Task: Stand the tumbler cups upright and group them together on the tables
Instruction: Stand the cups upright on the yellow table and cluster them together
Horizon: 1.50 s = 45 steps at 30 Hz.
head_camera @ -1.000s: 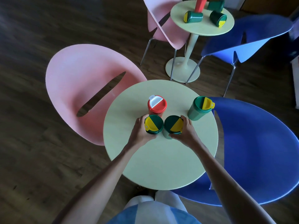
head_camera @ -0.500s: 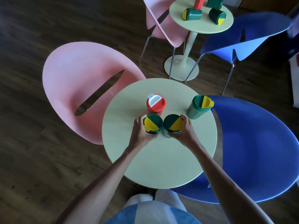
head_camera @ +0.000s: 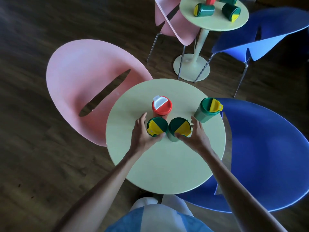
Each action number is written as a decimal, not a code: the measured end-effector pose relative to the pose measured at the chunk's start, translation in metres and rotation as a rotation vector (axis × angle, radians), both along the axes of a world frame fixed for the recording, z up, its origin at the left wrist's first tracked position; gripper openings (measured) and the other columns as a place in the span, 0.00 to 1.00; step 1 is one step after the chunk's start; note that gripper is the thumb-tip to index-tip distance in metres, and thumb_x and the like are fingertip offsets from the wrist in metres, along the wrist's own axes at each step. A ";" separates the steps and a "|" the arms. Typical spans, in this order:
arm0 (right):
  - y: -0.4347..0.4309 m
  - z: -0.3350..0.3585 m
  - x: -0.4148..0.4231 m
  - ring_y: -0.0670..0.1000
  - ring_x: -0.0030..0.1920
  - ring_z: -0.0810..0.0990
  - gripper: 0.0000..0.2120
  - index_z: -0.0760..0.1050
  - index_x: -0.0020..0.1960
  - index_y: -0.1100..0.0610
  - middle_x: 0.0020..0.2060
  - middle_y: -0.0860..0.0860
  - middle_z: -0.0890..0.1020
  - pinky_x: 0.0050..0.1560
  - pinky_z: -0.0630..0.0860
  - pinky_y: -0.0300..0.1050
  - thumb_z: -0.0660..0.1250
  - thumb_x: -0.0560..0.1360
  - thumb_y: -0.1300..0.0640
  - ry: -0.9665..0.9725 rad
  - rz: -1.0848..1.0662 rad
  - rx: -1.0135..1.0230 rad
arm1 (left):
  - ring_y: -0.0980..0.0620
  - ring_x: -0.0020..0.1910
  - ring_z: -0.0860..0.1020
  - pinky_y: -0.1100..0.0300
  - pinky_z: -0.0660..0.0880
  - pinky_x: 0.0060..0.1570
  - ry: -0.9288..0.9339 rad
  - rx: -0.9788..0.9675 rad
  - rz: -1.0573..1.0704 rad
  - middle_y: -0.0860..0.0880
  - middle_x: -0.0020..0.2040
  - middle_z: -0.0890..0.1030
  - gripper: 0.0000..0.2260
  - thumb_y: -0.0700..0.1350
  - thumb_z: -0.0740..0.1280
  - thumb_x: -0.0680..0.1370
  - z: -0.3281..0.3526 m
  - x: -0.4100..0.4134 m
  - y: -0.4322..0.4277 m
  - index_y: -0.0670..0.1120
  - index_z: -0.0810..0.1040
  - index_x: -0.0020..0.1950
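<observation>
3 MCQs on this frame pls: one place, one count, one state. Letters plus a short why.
1. Where does the red tumbler stand on the near table?
A. Just behind the two green tumblers between the hands
B. At the near edge by the person
C. On the blue chair

2. How many tumblers stand upright on the near table?
A. Two
B. Four
C. Six

3. How do the green tumblers on the far table lie?
A. Upright, lids up
B. Stacked
C. At least two on their sides

Answers:
1 A: it stands right behind the left green tumbler and the right green tumbler, which sit between the left hand and the right hand.
2 B: the red one, that pair, and a lone green tumbler off to the right.
3 C: one tipped tumbler and another show their lids sideways.
</observation>
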State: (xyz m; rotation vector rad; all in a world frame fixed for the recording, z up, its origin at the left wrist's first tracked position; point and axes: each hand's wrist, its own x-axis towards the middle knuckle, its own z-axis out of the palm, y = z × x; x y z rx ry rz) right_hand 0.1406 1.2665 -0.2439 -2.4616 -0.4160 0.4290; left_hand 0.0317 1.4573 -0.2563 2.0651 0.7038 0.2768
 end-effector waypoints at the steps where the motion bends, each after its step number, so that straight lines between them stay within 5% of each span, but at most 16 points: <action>1: -0.003 0.004 0.006 0.49 0.65 0.72 0.42 0.58 0.72 0.53 0.68 0.49 0.69 0.57 0.75 0.51 0.71 0.67 0.38 -0.024 -0.015 0.020 | 0.51 0.65 0.70 0.52 0.71 0.62 -0.041 0.003 0.030 0.46 0.66 0.70 0.46 0.64 0.73 0.61 0.002 0.002 0.003 0.46 0.61 0.73; 6: -0.018 0.027 0.055 0.52 0.55 0.78 0.24 0.70 0.63 0.54 0.55 0.51 0.79 0.48 0.72 0.46 0.68 0.72 0.43 -0.191 -0.136 0.112 | 0.45 0.62 0.71 0.46 0.71 0.61 -0.051 0.151 0.040 0.44 0.62 0.74 0.38 0.65 0.67 0.64 0.012 0.040 0.024 0.43 0.69 0.67; 9: -0.024 0.029 0.088 0.58 0.61 0.72 0.29 0.67 0.66 0.56 0.60 0.57 0.74 0.56 0.72 0.53 0.69 0.71 0.43 -0.259 -0.217 -0.006 | 0.44 0.64 0.70 0.49 0.70 0.61 0.116 0.157 -0.035 0.44 0.64 0.72 0.40 0.65 0.67 0.62 0.020 0.069 0.030 0.46 0.68 0.68; 14: -0.018 0.018 0.119 0.63 0.64 0.68 0.46 0.56 0.71 0.56 0.63 0.60 0.66 0.58 0.71 0.61 0.72 0.64 0.35 0.011 -0.232 -0.290 | 0.45 0.62 0.70 0.52 0.70 0.56 0.278 0.188 -0.098 0.47 0.63 0.68 0.41 0.55 0.77 0.62 0.016 0.100 0.026 0.53 0.62 0.70; 19: -0.022 0.008 0.136 0.63 0.62 0.68 0.41 0.57 0.70 0.52 0.61 0.59 0.65 0.51 0.73 0.57 0.75 0.65 0.45 0.042 -0.126 -0.241 | 0.45 0.65 0.67 0.54 0.69 0.53 0.306 0.151 -0.108 0.46 0.66 0.65 0.47 0.52 0.78 0.61 0.010 0.115 0.023 0.50 0.56 0.74; 23: -0.037 0.006 0.150 0.62 0.67 0.61 0.48 0.52 0.73 0.45 0.68 0.57 0.57 0.54 0.73 0.58 0.77 0.62 0.49 0.088 0.015 -0.280 | 0.46 0.66 0.67 0.54 0.70 0.54 0.310 0.156 -0.110 0.46 0.67 0.65 0.48 0.53 0.78 0.61 0.008 0.117 0.021 0.50 0.56 0.75; 30: -0.037 0.007 0.147 0.55 0.50 0.71 0.44 0.59 0.70 0.51 0.62 0.57 0.69 0.48 0.78 0.57 0.79 0.61 0.48 0.098 -0.045 -0.140 | 0.46 0.64 0.67 0.51 0.72 0.55 0.278 0.142 -0.090 0.46 0.65 0.67 0.47 0.53 0.79 0.60 0.008 0.115 0.020 0.51 0.57 0.74; 35: -0.016 0.018 0.144 0.61 0.55 0.74 0.42 0.61 0.70 0.52 0.61 0.58 0.71 0.44 0.72 0.49 0.78 0.62 0.48 0.033 -0.015 -0.171 | 0.45 0.61 0.68 0.55 0.70 0.52 0.255 0.100 -0.149 0.46 0.62 0.68 0.44 0.49 0.79 0.59 0.013 0.118 0.029 0.51 0.61 0.71; 45: 0.061 0.020 0.118 0.61 0.59 0.74 0.47 0.58 0.72 0.51 0.62 0.58 0.71 0.52 0.76 0.54 0.80 0.60 0.47 0.121 0.229 -0.158 | 0.45 0.58 0.70 0.53 0.74 0.51 0.247 0.084 -0.133 0.45 0.60 0.69 0.43 0.51 0.80 0.58 0.012 0.112 0.040 0.50 0.63 0.69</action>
